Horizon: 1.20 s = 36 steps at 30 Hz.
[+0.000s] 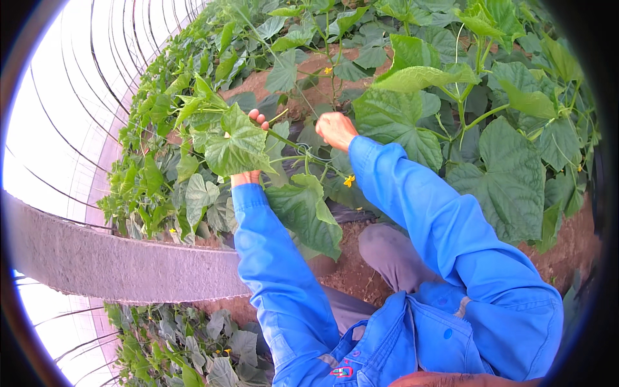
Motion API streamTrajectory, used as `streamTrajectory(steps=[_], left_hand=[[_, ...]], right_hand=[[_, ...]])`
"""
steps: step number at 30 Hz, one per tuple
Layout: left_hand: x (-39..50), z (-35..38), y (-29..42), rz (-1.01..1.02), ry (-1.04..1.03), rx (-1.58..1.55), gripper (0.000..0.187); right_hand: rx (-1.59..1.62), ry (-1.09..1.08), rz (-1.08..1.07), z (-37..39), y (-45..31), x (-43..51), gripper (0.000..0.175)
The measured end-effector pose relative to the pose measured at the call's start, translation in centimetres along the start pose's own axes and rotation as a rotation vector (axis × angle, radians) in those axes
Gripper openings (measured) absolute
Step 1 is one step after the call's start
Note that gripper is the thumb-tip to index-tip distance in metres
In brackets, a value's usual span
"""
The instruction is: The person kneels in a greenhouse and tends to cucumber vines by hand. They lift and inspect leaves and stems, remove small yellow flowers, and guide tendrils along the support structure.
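Observation:
My left hand (260, 118) is mostly hidden behind a broad cucumber leaf (238, 142). Its fingertips show curled at the leaf's upper edge, around the leafy top of a cucumber vine (285, 140). That vine leans left, with its stem running down to the right past a yellow flower (349, 181). To the right of the stem, my right hand (334, 129) is closed in a fist, its fingertips turned out of sight. A thin string (302, 96) slants down from the upper left to this fist. Between the two hands there is a small gap.
More cucumber plants (508, 169) stand close on the right, some tied up along strings. A concrete beam (145, 271) crosses at the left, below a pale film wall with dark curved ribs (96, 58). Bare soil (358, 280) shows by my knee (391, 251).

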<state>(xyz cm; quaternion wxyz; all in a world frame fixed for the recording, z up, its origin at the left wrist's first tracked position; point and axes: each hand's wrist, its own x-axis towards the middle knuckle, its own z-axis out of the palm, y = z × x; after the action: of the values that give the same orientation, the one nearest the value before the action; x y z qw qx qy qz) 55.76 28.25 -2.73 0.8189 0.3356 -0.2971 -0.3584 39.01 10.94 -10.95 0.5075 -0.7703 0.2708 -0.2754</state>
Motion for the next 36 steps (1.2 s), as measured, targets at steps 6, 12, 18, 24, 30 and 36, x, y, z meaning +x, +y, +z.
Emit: streamTrajectory(steps=[6, 12, 18, 24, 30, 36], left_hand=[[-0.2, -0.5, 0.2, -0.026, 0.057, 0.061, 0.02], [-0.2, 0.7, 0.1, -0.06, 0.039, 0.041, 0.024], [0.3, 2.0, 0.3, -0.114, 0.055, 0.037, 0.022], [2.5, 3.4, -0.9, -0.187, -0.059, -0.027, 0.022], [4.3, 5.0, -2.7, -0.285, -0.18, -0.111, 0.049], [5.2, 7.3, -5.9, -0.107, -0.127, 0.089, 0.028]], right_hand=[[0.335, 0.061, -0.297, -1.8, -3.1, 1.0, 0.033], [0.832, -0.164, -0.337, -4.2, -12.9, 1.5, 0.063], [1.544, -0.237, -0.473, -7.4, -12.9, 1.0, 0.035], [1.803, -0.376, -0.258, -6.3, -8.3, 1.2, 0.023], [1.499, -0.295, -0.139, -7.2, -7.3, 0.5, 0.024], [0.74, -0.079, -0.206, -7.8, -9.3, 0.9, 0.019]])
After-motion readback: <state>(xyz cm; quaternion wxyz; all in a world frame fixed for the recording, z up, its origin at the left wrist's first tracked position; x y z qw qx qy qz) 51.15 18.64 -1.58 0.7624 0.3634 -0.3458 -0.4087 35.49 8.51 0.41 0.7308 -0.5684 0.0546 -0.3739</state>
